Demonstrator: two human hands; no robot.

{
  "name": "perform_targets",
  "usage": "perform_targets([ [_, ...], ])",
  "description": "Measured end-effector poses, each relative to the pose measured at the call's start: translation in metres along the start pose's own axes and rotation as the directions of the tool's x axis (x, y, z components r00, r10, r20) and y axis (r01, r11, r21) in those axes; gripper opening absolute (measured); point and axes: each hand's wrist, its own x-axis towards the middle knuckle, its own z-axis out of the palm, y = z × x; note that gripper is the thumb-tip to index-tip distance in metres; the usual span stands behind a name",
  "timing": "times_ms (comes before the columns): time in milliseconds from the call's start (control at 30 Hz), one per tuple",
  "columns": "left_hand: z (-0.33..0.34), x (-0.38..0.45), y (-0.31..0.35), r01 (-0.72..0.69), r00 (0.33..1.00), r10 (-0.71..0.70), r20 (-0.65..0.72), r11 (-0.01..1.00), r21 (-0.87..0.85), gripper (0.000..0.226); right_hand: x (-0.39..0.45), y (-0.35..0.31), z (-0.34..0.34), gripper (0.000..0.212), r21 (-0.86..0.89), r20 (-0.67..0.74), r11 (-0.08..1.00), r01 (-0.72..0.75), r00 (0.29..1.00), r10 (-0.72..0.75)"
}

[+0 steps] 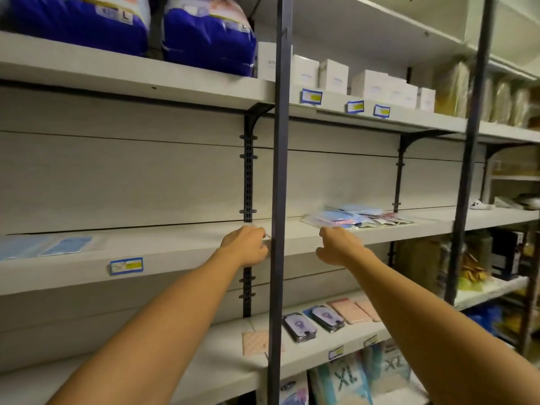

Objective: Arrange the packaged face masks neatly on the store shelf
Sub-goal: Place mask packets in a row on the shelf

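A loose, blurred pile of packaged face masks (361,218), blue and pink in clear wrap, lies on the middle shelf (181,252) to the right of a dark upright post (279,176). My right hand (339,247) reaches up to the pile's near edge, with fingers stretched forward touching it and the thumb spread out to the left. My left hand (247,244) is at the shelf's front edge just left of the post, fingers curled. A pale sliver shows at its fingertips, and whether it holds anything is unclear. More flat blue mask packets (49,247) lie at the shelf's far left.
The lower shelf carries dark packets (312,323) and pink packets (352,311). Above are blue bulk packs (204,36) and white boxes (377,86). A second dark post (470,159) stands to the right. Price tags (126,266) sit on the shelf fronts.
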Motion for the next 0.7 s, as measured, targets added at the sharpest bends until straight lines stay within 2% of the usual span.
perform_targets([
  [100, 0.009, 0.018, 0.028, -0.002, 1.000, 0.002, 0.003, 1.000, 0.005, 0.039, 0.004, 0.037, -0.002, 0.041, -0.026, 0.009, 1.000, -0.006, 1.000, 0.007],
  [400, 0.031, 0.068, 0.102, 0.030, 0.999, -0.030, 0.017, 0.999, 0.023, 0.047, 0.023, 0.127, 0.006, 0.039, -0.036, 0.043, 0.999, 0.021, 0.999, -0.020],
  [700, 0.060, 0.114, 0.125, 0.062, 0.997, -0.065, 0.046, 0.996, 0.068, 0.046, 0.058, 0.186, 0.023, 0.042, -0.033, 0.054, 0.999, 0.030, 0.998, -0.028],
])
